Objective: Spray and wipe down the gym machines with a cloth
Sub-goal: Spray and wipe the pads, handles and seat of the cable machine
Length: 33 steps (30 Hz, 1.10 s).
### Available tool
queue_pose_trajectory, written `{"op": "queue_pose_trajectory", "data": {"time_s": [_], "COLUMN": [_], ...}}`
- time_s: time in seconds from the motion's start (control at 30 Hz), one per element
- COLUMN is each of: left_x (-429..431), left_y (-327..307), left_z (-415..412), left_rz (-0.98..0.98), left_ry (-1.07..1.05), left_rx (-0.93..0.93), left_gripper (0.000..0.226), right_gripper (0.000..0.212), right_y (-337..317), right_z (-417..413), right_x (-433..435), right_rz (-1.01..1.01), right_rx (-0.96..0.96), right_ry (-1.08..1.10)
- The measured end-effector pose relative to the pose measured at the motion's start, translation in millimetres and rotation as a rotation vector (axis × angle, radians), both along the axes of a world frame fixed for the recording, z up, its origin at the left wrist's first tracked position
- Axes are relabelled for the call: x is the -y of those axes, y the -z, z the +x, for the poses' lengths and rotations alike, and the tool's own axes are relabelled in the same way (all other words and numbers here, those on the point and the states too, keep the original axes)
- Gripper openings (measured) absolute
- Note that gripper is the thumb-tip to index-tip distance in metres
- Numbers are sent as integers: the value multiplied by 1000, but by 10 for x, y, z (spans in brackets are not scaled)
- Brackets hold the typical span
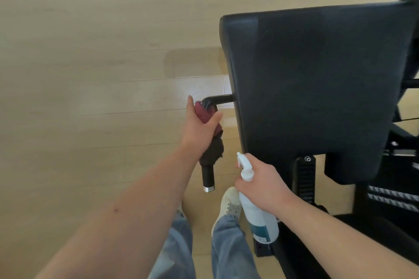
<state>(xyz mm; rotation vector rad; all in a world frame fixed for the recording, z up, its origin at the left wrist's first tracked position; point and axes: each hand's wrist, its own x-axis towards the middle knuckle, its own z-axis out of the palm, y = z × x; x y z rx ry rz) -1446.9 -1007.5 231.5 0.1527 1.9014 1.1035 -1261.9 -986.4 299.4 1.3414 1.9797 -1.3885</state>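
- The left hand (199,124) is curled tight round the maroon cloth (205,114), pressing it onto the machine's black handle (208,178) near the bend where the handle leaves the left edge of the pad (317,88).
- The handle's long axis runs from that bend back toward the person. Its bare, silver-capped end lies below the hand, so the wipe probably goes that way.
- The right hand (260,183) is wrapped round the neck of the spray bottle (258,217), just right of the handle, near the pad's lower left corner.

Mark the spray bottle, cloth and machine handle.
spray bottle (251,214): head view, on its white body above the label.
cloth (213,149): head view, on its hanging lower fold.
machine handle (208,176): head view, on its black end above the metal cap.
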Motion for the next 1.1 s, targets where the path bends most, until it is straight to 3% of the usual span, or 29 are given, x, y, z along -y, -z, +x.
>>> {"op": "queue_pose_trajectory", "data": {"time_s": [0.17, 0.3, 0.43, 0.53, 0.67, 0.83, 1.1], "left_x": [63, 315, 664, 821, 942, 1012, 982], "left_y": [29, 139, 96, 6, -241, -648, -1514], "left_z": [110, 284, 495, 482, 289, 106, -61], "left_rz": [22, -5, -186, -368, -440, -356, -198], "left_ry": [-36, -51, 111, 365, 563, 528, 522], "left_rx": [-80, 0, 14, -54, -91, -89, -149], "left_gripper": [97, 86, 68, 71, 78, 65, 69], "right_gripper": [19, 22, 24, 28, 24, 21, 20], "right_y": [-5, -65, -130, -221, -443, -801, -1494], "right_z": [-32, -3, 59, 74, 38, -53, -272], "right_x": [-13, 26, 127, 192, 226, 229, 249], "right_rz": [18, 12, 25, 22, 28, 78, 169], "right_rx": [-11, -18, 31, 51, 35, 26, -29], "right_ry": [21, 26, 29, 9, -1, 14, 29]}}
